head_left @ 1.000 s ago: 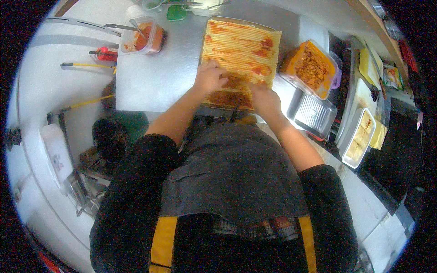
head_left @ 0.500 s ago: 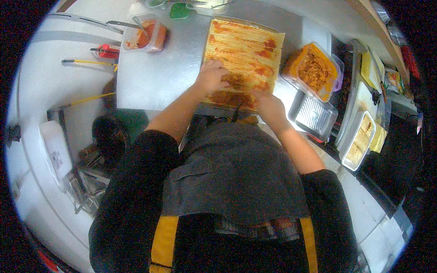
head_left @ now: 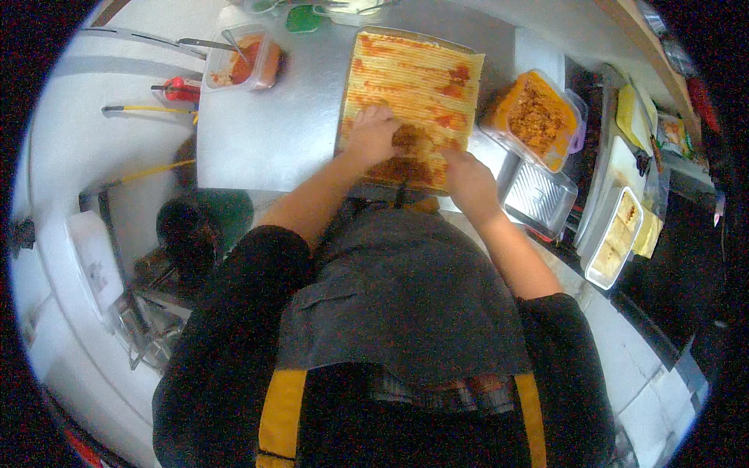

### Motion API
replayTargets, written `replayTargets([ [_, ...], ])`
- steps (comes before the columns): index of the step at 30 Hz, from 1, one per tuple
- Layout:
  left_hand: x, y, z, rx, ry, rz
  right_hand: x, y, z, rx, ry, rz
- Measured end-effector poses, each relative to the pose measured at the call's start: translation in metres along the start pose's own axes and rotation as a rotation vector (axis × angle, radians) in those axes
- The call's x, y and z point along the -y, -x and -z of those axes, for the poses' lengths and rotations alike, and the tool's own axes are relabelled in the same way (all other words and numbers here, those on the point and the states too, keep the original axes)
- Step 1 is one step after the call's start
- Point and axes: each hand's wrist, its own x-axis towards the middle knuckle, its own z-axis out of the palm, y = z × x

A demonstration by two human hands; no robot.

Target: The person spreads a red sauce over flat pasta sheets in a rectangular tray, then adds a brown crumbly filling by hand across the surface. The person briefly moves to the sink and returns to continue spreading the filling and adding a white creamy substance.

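Observation:
A rectangular tray (head_left: 341,117) lies on the metal table, covered by a ridged yellow pasta layer (head_left: 413,74) streaked with red sauce. On the pasta's left part rests my left hand (head_left: 373,134), its fingers stretched out and partly spread. My right hand (head_left: 470,181) reaches the near right edge of the pasta; blur hides how its fingers are closed. Between both hands, darker minced filling (head_left: 402,170) shows along the near end of the tray.
To the right stand a tub of orange-red mince sauce (head_left: 538,117) and a ribbed clear container (head_left: 537,195). Farther right is a white tray of food (head_left: 614,238). A sauce tub (head_left: 248,62) with a utensil sits at the table's far left, near a green lid (head_left: 303,19).
My left hand has shifted slightly to the right over the pasta. My right hand has moved a little toward me and right. The view has shifted slightly.

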Motion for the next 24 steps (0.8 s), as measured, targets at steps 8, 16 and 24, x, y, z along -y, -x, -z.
replayTargets([
  [8, -0.005, -0.004, -0.019, -0.150, 0.003, 0.010, -0.009, -0.001, -0.006, 0.032, 0.047, -0.057],
  [16, 0.044, 0.035, -0.005, -0.309, 0.139, 0.055, -0.014, 0.000, -0.019, -0.054, 0.035, 0.073],
  [24, 0.059, 0.031, -0.004, -0.265, 0.098, -0.053, 0.008, -0.010, -0.011, 0.139, 0.006, 0.030],
])
